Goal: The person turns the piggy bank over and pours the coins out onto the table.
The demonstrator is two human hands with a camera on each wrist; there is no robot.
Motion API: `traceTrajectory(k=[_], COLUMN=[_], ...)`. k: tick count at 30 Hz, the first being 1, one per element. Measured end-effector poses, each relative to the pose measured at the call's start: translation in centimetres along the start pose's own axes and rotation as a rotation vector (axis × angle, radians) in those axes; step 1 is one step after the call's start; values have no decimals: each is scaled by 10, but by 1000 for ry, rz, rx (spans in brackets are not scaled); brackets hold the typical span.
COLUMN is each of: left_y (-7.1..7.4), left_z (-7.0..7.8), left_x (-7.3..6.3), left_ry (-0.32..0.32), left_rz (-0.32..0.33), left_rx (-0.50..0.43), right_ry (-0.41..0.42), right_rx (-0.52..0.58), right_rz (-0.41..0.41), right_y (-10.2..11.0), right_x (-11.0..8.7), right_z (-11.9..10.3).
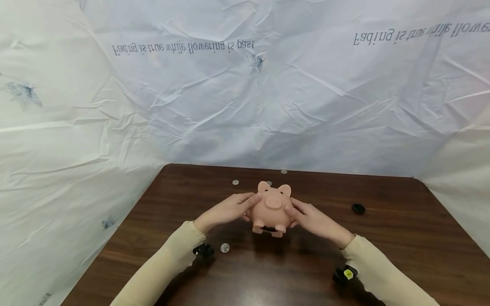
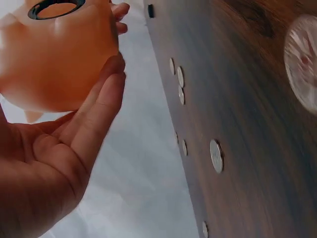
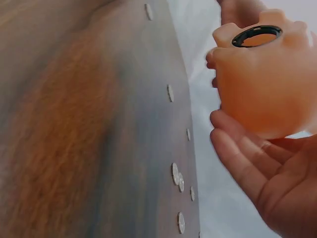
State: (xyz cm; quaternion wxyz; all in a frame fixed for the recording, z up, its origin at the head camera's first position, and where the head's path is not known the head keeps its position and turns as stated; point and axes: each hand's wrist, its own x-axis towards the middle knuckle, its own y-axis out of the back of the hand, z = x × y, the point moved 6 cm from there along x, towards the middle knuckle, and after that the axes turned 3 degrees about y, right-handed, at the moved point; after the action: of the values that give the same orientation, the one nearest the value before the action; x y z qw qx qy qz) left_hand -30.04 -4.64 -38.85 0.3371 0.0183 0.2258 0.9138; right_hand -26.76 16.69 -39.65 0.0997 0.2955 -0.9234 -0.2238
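A pink piggy bank (image 1: 269,212) is held up off the table between both hands, its snout facing the head camera. My left hand (image 1: 231,208) grips one flank, thumb near the ear. On the opposite flank, my right hand (image 1: 315,219) holds it with thumb and fingers. In the left wrist view a black-rimmed round hole (image 2: 57,8) shows in the belly of the piggy bank. The right wrist view shows the same hole with its black ring (image 3: 257,36) and orange light inside. A round black cap (image 1: 358,208) lies on the table to the right.
Several silver coins lie on the dark wooden table (image 1: 183,195), among them one coin (image 1: 225,247) near the left wrist and another coin (image 1: 235,182) farther back. White printed sheeting (image 1: 229,106) hangs behind the table and at its sides.
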Motion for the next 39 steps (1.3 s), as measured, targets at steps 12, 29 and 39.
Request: traceTrajectory(k=[12, 29, 39], left_y=[12, 17, 10], left_z=[65, 33, 6], left_x=[-10, -3, 14], left_ry=[-384, -440, -39], left_rz=[193, 48, 36], left_rx=[60, 34, -94], right_ry=[301, 236, -70], right_rx=[-19, -34, -5], right_rz=[242, 187, 167], right_y=[23, 27, 28], right_x=[-7, 2, 8], right_z=[-42, -25, -8])
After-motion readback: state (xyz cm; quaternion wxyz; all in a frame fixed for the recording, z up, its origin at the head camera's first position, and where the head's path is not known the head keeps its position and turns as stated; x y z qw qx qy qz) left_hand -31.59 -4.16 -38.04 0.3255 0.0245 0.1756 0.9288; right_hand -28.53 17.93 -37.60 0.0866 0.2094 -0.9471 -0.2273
